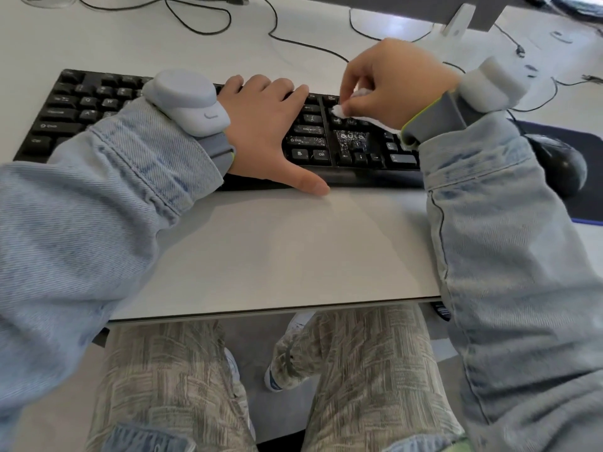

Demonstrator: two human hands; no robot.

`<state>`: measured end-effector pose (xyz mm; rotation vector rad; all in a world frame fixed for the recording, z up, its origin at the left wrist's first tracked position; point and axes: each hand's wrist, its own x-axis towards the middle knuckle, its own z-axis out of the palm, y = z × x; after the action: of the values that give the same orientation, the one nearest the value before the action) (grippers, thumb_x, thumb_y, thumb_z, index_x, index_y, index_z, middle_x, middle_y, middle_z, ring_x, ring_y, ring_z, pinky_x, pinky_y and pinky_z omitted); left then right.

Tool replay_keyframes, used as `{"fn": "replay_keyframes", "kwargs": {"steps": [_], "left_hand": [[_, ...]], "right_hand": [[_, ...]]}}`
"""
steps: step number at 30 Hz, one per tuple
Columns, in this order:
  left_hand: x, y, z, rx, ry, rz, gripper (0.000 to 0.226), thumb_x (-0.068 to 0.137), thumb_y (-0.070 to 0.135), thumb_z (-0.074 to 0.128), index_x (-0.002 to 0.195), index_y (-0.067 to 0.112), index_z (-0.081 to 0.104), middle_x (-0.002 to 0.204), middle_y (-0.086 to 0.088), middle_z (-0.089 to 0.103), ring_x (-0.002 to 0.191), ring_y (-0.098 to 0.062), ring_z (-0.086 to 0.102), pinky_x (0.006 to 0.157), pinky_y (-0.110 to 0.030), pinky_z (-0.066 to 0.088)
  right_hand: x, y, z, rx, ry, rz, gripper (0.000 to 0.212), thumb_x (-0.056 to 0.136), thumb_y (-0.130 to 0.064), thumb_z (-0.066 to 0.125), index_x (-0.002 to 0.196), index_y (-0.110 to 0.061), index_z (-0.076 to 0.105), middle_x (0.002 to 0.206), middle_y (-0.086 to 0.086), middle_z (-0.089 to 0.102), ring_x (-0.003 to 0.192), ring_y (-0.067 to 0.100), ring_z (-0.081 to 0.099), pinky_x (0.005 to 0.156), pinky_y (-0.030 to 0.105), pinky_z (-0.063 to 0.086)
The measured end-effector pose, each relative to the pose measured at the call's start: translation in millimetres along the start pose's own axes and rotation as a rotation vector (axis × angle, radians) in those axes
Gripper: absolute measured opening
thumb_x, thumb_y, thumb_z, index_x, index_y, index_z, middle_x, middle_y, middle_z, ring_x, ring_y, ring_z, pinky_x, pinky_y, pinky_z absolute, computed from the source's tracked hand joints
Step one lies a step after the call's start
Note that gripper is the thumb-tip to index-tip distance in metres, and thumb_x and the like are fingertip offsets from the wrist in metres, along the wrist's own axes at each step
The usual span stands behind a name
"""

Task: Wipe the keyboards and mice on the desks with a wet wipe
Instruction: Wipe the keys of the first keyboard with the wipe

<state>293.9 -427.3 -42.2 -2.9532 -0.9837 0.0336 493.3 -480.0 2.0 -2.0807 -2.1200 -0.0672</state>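
A black keyboard lies across the white desk. My left hand rests flat on its middle keys, fingers spread, thumb on the front edge. My right hand pinches a small bunched white wet wipe and presses it onto the keys above the arrow cluster. A black mouse sits on a dark mouse pad to the right, partly hidden by my right sleeve.
Black cables trail over the desk behind the keyboard. A monitor's white stand rises at the back right. The desk's front edge runs above my knees. Both wrists carry grey strapped devices.
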Motion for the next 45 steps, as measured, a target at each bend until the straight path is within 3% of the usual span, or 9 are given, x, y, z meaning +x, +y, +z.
{"fn": "replay_keyframes", "kwargs": {"steps": [4, 9, 14, 17, 21, 26, 36, 41, 45], "left_hand": [[-1, 0, -1, -0.002, -0.015, 0.001, 0.149, 0.043, 0.106, 0.031, 0.159, 0.015, 0.01, 0.16, -0.003, 0.026, 0.145, -0.028, 0.027, 0.121, -0.049, 0.018], [0, -1, -1, -0.003, -0.016, 0.002, 0.15, 0.041, 0.107, 0.029, 0.159, 0.015, 0.01, 0.158, -0.001, 0.028, 0.144, -0.028, 0.028, 0.12, -0.049, 0.019], [0, -1, -1, -0.002, -0.016, 0.003, 0.151, 0.041, 0.107, 0.028, 0.159, 0.015, 0.009, 0.159, -0.001, 0.027, 0.145, -0.028, 0.027, 0.121, -0.049, 0.018], [-1, -1, -1, -0.005, -0.02, 0.001, 0.15, 0.042, 0.106, 0.029, 0.159, 0.015, 0.009, 0.159, -0.001, 0.026, 0.145, -0.028, 0.026, 0.121, -0.049, 0.018], [1, -1, 1, 0.003, -0.01, 0.004, 0.149, 0.042, 0.107, 0.03, 0.158, 0.016, 0.012, 0.156, -0.001, 0.031, 0.142, -0.029, 0.03, 0.119, -0.049, 0.022], [2, -2, 1, 0.007, 0.007, 0.012, 0.15, 0.041, 0.108, 0.028, 0.157, 0.015, 0.014, 0.154, -0.002, 0.033, 0.14, -0.03, 0.033, 0.117, -0.051, 0.024], [1, -2, 1, 0.007, -0.004, 0.004, 0.152, 0.04, 0.108, 0.027, 0.158, 0.015, 0.012, 0.156, -0.002, 0.031, 0.141, -0.03, 0.031, 0.118, -0.05, 0.023], [2, -1, 1, 0.014, 0.004, 0.009, 0.152, 0.039, 0.108, 0.024, 0.158, 0.014, 0.014, 0.155, -0.002, 0.032, 0.14, -0.03, 0.033, 0.117, -0.05, 0.024], [1, -1, 1, 0.002, -0.008, 0.005, 0.153, 0.038, 0.107, 0.024, 0.159, 0.014, 0.01, 0.159, -0.001, 0.028, 0.143, -0.028, 0.029, 0.12, -0.05, 0.021]], "right_hand": [[-4, 19, -6, -0.019, 0.013, 0.115, 0.01, 0.082, -0.03, 0.071, 0.084, -0.02, 0.072, 0.069, -0.009, 0.053, 0.068, 0.014, 0.05, 0.052, 0.018, 0.029], [-3, 6, 0, 0.047, 0.029, 0.068, 0.008, 0.081, -0.032, 0.069, 0.086, -0.025, 0.07, 0.07, -0.01, 0.053, 0.066, 0.011, 0.049, 0.052, 0.018, 0.029], [-7, 18, -7, -0.006, 0.017, 0.144, 0.003, 0.08, -0.029, 0.071, 0.082, -0.026, 0.07, 0.072, -0.01, 0.054, 0.073, 0.016, 0.052, 0.054, 0.019, 0.031], [-8, 11, -8, 0.078, 0.105, 0.089, 0.009, 0.08, -0.031, 0.068, 0.086, -0.026, 0.072, 0.074, -0.004, 0.057, 0.067, 0.013, 0.049, 0.057, 0.022, 0.034], [-8, -14, -5, 0.114, 0.007, -0.023, 0.009, 0.079, -0.034, 0.07, 0.083, -0.026, 0.071, 0.06, -0.009, 0.049, 0.053, 0.007, 0.044, 0.051, 0.02, 0.031], [-8, -16, -5, -0.004, -0.009, 0.002, 0.009, 0.082, -0.026, 0.067, 0.087, -0.021, 0.073, 0.063, -0.012, 0.049, 0.061, 0.011, 0.046, 0.051, 0.017, 0.029], [-9, -17, -6, -0.011, -0.032, 0.002, 0.011, 0.082, -0.024, 0.065, 0.087, -0.02, 0.074, 0.063, -0.011, 0.051, 0.064, 0.013, 0.047, 0.05, 0.017, 0.029], [-6, -12, -7, -0.027, 0.11, 0.005, 0.016, 0.082, -0.019, 0.059, 0.088, -0.016, 0.074, 0.073, -0.003, 0.057, 0.074, 0.015, 0.051, 0.058, 0.025, 0.031], [-15, 0, -17, -0.008, 0.046, 0.064, 0.009, 0.079, -0.023, 0.064, 0.083, -0.022, 0.072, 0.065, -0.007, 0.054, 0.061, 0.012, 0.048, 0.057, 0.025, 0.033]]}}
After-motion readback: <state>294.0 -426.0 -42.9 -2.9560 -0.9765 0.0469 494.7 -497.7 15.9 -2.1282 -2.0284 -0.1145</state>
